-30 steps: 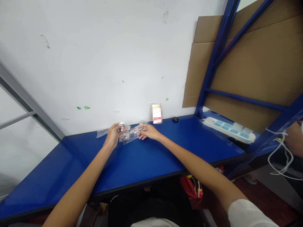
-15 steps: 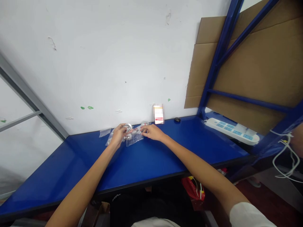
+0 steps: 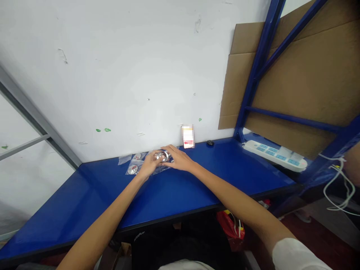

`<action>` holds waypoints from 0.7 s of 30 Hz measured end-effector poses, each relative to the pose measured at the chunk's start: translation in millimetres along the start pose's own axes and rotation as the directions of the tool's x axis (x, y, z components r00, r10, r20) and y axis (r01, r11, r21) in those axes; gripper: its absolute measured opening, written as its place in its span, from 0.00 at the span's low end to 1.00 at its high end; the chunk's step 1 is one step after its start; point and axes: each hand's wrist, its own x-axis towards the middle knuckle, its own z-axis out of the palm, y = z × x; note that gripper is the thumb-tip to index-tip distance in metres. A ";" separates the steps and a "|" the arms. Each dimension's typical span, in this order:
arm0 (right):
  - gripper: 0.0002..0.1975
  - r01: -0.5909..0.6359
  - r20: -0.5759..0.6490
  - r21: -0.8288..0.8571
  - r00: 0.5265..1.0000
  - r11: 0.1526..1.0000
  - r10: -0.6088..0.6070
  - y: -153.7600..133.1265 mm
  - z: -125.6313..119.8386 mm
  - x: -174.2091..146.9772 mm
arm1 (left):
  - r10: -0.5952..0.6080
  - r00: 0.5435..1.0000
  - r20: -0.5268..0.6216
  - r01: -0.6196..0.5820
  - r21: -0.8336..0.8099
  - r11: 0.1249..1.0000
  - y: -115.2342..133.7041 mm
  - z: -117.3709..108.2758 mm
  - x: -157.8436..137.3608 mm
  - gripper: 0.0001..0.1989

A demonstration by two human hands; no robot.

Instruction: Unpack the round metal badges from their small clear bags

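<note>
A shiny round metal piece (image 3: 165,155) with a raised ring-like rim is between my two hands above the blue table. My left hand (image 3: 151,164) is closed on its left side, with the thumb in front. Around its right side my right hand (image 3: 180,159) curves, fingers over the top and thumb below. Beneath and beside the hands lie clear plastic bags (image 3: 158,169), partly hidden by them. To the left, a similar round metal part (image 3: 132,170) with a red mark lies on the plastic, and another (image 3: 137,156) sits behind it.
A small white card (image 3: 188,136), partly blurred, leans on the wall. Right of it is a small black object (image 3: 210,143). A white power strip (image 3: 275,155) lies at the right, beside the blue metal frame (image 3: 254,78) and cardboard (image 3: 229,90).
My left hand has moved right with the round metal piece, uncovering the metal parts at left. My right hand has come off the plastic bag and onto the piece.
</note>
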 end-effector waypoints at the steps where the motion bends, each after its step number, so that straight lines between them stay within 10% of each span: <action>1: 0.34 0.000 0.017 -0.012 1.000 1.000 0.000 -1.5 2.0 -0.2 | 0.009 1.000 0.009 -0.009 0.021 1.000 -2.7 2.5 0.1 0.19; 21: 0.25 -0.120 0.028 -0.213 0.991 0.970 0.129 1.5 -0.6 3.2 | -0.072 0.997 0.038 0.071 0.027 0.997 10.6 0.0 -3.9 0.21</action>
